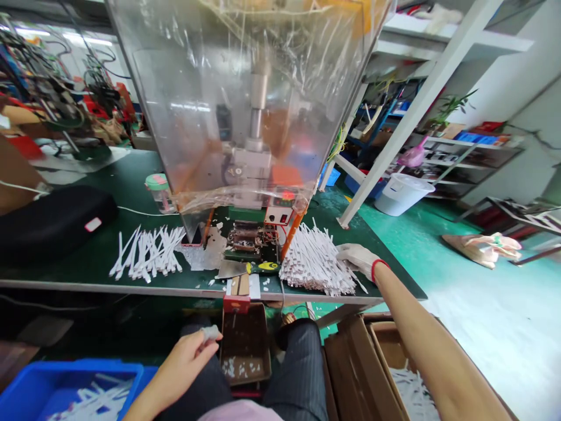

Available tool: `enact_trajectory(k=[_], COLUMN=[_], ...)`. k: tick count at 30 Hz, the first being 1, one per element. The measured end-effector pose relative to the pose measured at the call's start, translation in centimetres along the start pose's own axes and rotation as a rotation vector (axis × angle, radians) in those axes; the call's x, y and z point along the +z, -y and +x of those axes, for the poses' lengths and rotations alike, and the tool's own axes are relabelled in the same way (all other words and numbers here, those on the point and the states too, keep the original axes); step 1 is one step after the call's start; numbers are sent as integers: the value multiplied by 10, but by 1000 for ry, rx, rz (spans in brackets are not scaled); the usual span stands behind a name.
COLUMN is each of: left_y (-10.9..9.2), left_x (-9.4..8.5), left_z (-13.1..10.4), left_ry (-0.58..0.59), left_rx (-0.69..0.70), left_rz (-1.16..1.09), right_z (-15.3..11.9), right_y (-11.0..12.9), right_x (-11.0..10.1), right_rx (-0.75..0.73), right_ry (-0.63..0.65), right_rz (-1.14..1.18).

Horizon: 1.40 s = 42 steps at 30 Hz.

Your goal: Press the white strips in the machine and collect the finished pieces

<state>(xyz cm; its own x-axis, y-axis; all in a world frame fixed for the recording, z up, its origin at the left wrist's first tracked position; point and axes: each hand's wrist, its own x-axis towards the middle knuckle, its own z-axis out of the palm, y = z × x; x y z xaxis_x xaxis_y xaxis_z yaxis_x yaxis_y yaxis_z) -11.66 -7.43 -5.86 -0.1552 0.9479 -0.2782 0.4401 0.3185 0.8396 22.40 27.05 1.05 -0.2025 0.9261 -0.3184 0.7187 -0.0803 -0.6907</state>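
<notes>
a: what lies at the centre of the work?
b: a dense stack of white strips [315,260], on the right part of the green tabletop [92,260], near its front edge.

a: and the hands?
b: the right hand [360,260], in a white glove with a red cuff [379,268], lies against the stack's right side, its fingers loosely extended; whether they grip any strip cannot be told. the left hand [193,354] is bare and half curled above the lap, thumb near the fingers; a small grey piece [211,333] sits at its fingertips, and whether it is worn or held cannot be told.

a: what adjoins the stack?
b: a scraper [265,267] with a yellow-and-black handle, lying flat just left of it, blade to the left. behind stands a press [252,164] inside a clear plastic guard [175,117].

a: farther left?
b: a looser pile of white strips [149,251], then a jar [160,193] with a green lid behind it.

a: below the tabletop?
b: a tray [263,362] of white scraps between the knees, a blue bin [134,380] of strips at left, and a cardboard box [363,368] with more white pieces at right.
</notes>
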Motion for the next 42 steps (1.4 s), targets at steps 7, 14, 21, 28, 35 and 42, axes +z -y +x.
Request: enact_trajectory(k=[7, 14, 21, 28, 35, 42], left_y=[-33, -69, -104, -98, -86, -75], left_x=[23, 45, 72, 72, 75, 65], left_z=[0, 18, 56, 57, 51, 37], left_ry=[163, 310, 229, 111, 29, 104], left_rx=[72, 138, 132, 28, 15, -18], left_rz=[120, -257, -775, -811, -658, -740], right_z=[-12, -54, -131, -145, -152, -135], right_y=[-2, 45, 78, 72, 70, 75], right_x=[2, 17, 109, 144, 162, 171], right_rx=[49, -153, -241, -221, -230, -243], right_ry=[-67, -86, 89, 76, 115, 371], right_rz=[266, 628, 682, 528, 545, 642])
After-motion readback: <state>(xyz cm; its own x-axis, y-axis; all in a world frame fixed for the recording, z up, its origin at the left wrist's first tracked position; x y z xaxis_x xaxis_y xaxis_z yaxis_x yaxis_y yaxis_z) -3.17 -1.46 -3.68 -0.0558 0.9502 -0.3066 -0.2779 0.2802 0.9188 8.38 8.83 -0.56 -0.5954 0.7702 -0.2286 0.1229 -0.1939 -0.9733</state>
